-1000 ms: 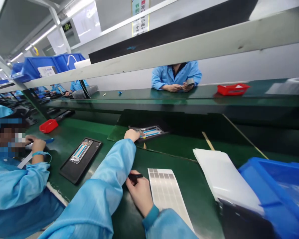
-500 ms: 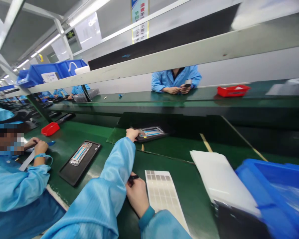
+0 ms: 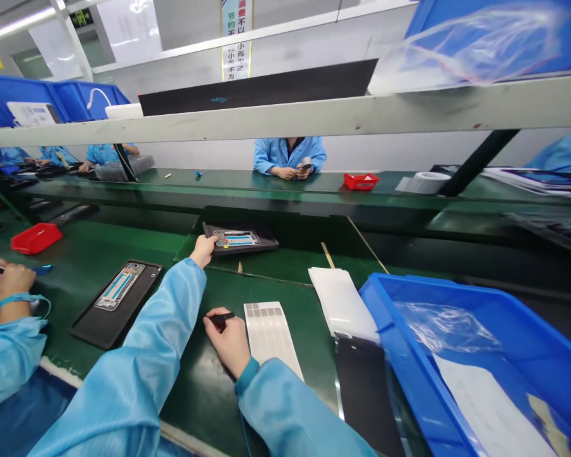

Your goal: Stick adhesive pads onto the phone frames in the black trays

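My left hand (image 3: 203, 251) reaches out and is closed on the left end of a black tray (image 3: 266, 233). A phone frame (image 3: 236, 238) with blue strips lies in that tray. My right hand (image 3: 231, 343) rests closer in, closed round a slim black tool (image 3: 221, 316) whose tip I cannot make out. Just right of it is a pale sticker sheet (image 3: 272, 336) with rows of rectangles, the back row darker. Left of my left arm, a second black tray (image 3: 92, 324) lies on the green bench, holding another phone frame (image 3: 121, 287).
White sheets (image 3: 345, 298), a black sheet (image 3: 366, 393) and a large blue bin (image 3: 380, 317) stand at right. A co-worker's hand (image 3: 15, 282) works at far left, near a red tray (image 3: 35, 238). A shelf rail (image 3: 285, 119) crosses above; another person sits opposite.
The view has turned to the right, showing more of the blue bin. My left hand stays on the tray and my right hand keeps the black tool.
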The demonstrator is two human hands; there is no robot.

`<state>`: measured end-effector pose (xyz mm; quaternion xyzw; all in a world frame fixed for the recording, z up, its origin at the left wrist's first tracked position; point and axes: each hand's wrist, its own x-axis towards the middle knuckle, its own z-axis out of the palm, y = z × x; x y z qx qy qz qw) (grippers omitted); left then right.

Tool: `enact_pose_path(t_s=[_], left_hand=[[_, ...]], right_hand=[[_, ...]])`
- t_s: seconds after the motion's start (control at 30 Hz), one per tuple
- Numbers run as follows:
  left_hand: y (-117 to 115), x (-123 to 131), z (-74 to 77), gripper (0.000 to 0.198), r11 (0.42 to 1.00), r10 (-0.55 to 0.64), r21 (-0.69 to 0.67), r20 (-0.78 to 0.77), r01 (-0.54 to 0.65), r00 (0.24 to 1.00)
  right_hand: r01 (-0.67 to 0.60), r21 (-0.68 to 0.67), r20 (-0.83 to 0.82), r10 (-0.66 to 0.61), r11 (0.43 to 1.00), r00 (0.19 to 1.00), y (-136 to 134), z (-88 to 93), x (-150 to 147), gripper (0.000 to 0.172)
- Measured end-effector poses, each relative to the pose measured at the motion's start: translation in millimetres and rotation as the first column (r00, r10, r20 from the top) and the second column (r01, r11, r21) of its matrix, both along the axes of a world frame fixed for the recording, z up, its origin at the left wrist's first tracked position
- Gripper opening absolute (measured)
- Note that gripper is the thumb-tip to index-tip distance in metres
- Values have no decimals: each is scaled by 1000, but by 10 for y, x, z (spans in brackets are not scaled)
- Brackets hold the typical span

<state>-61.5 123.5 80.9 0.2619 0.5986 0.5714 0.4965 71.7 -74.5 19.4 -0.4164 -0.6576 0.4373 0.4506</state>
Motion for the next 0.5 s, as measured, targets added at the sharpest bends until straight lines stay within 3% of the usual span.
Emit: enact_pose_path(t_s=[0.1, 0.2, 0.27, 0.33, 0.37, 0.43, 0.5], left_hand=[[-205, -341, 88, 33, 997, -79, 1, -22, 79, 997], [-459, -711, 168, 26, 971, -234, -52, -34, 232, 972], [-598, -953, 209, 26, 925, -366, -120, -14, 362, 931], [-690, -1149, 223, 34, 857, -481, -193, 28, 477, 876], [-721, -1215, 215, 37, 795, -563, -244, 46, 556, 825], [-768, -1266, 175, 42, 604, -750, -332, 71, 725, 658], [-800, -1209, 124, 46, 413, -877, -368, 87, 833, 473]], right_hand=[[-65, -2, -12, 65, 998, 998, -118, 274, 53, 9], [-198, 7, -115, 197, 980, 974, -318, 680, 305, 11], [-162, 12, -181, 161, 987, 970, -407, 915, 584, 17], [-53, 36, -187, 59, 998, 981, -418, 1027, 899, 12], [29, 44, -197, -20, 999, 980, -395, 1025, 1049, 11], [195, 39, -213, -182, 980, 960, -310, 922, 1303, 13], [277, 3, -178, -272, 961, 946, -194, 744, 1465, 14]])
